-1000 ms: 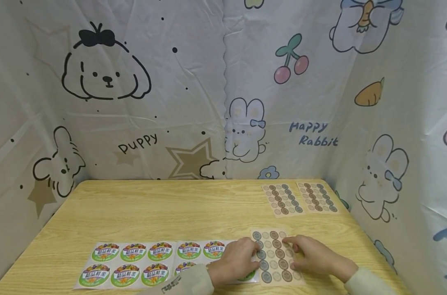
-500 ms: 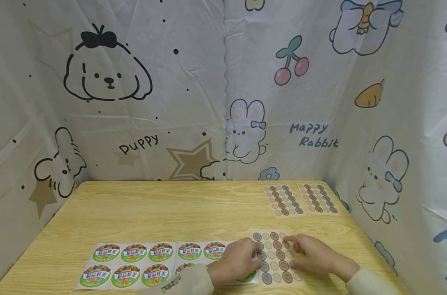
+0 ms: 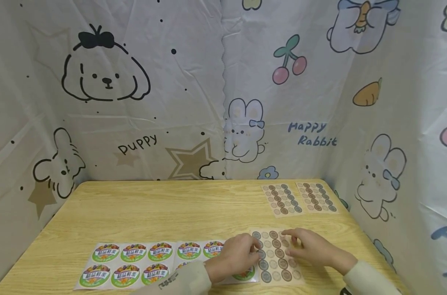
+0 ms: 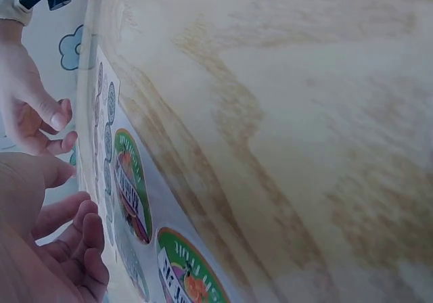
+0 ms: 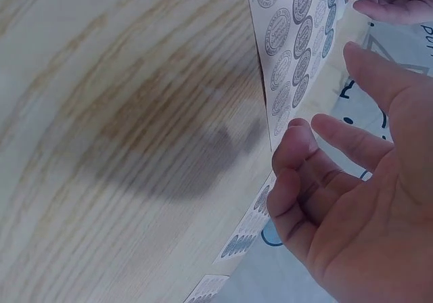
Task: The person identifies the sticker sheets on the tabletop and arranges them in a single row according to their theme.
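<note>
A beige sheet of small round stickers (image 3: 270, 264), in grey, brown and pale columns, lies near the table's front right. Its left edge meets a sheet of colourful fruit-label stickers (image 3: 126, 274). My left hand (image 3: 233, 259) is at the seam, over the fruit labels, fingers loosely bent; the left wrist view shows nothing between thumb and fingers. Across the small-sticker sheet, my right hand (image 3: 313, 249) hovers at its right edge. In the right wrist view its fingers (image 5: 298, 147) are relaxed and hold nothing. Part of the fruit-label sheet is hidden under my left hand and sleeve.
Two more sheets of small round stickers, a left one (image 3: 282, 200) and a right one (image 3: 317, 198), lie at the back right of the wooden table (image 3: 164, 213). A printed cloth (image 3: 194, 82) hangs behind the table and along both sides.
My right hand has risen slightly from the small-sticker sheet, and its thumb has moved up. My left fingers have shifted a little. The sheets lie as before.
</note>
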A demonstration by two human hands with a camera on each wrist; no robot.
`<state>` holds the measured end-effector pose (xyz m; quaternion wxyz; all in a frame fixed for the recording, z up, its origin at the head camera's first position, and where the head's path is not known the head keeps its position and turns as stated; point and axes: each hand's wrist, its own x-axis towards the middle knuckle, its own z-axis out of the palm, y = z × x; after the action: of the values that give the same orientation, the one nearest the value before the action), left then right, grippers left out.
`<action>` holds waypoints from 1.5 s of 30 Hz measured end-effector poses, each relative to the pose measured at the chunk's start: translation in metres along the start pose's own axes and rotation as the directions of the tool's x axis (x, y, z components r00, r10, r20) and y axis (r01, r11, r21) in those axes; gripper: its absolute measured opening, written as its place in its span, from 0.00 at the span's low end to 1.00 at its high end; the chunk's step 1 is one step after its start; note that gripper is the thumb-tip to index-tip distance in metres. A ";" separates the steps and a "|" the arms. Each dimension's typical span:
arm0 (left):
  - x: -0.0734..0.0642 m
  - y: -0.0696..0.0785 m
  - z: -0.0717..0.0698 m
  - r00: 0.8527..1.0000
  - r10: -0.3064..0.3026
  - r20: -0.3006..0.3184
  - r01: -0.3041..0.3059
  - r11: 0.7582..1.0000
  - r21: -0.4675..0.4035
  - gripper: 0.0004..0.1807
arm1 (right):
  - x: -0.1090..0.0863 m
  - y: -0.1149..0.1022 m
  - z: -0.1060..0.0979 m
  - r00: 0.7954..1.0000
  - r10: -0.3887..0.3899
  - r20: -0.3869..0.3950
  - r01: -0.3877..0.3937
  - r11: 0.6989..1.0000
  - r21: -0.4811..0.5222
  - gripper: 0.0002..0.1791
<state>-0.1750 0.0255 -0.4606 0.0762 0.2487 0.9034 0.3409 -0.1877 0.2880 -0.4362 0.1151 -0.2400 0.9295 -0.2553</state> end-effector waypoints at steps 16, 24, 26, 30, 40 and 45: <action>0.001 -0.002 -0.016 0.998 0.025 -0.065 -0.019 0.996 0.085 0.10 | 0.014 0.006 -0.008 1.000 -0.003 0.004 0.003 0.998 0.068 0.29; 0.000 -0.009 -0.022 0.998 0.011 -0.054 -0.006 0.996 0.087 0.11 | 0.024 0.013 -0.010 1.000 0.022 -0.008 -0.021 0.996 0.089 0.29; 0.001 -0.012 -0.024 0.998 -0.005 -0.057 0.010 0.996 0.087 0.11 | 0.027 0.015 -0.010 1.000 0.016 -0.018 -0.015 0.996 0.086 0.29; 0.002 -0.017 -0.029 0.998 -0.037 -0.057 0.041 0.996 0.075 0.12 | 0.031 0.019 -0.010 0.999 0.003 -0.040 0.000 0.997 0.075 0.28; 0.009 -0.029 -0.038 0.994 -0.046 -0.097 0.053 0.996 0.069 0.12 | 0.042 0.021 -0.018 0.997 0.017 -0.069 -0.014 0.999 0.047 0.29; 0.013 -0.032 -0.044 0.992 -0.065 -0.105 0.074 0.994 0.086 0.13 | 0.050 0.024 -0.020 0.996 0.027 -0.087 -0.025 1.000 0.015 0.29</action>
<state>-0.2126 -0.0137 -0.4477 0.0304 0.2027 0.9286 0.3093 -0.2463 0.2896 -0.4365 0.0795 -0.2158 0.9348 -0.2706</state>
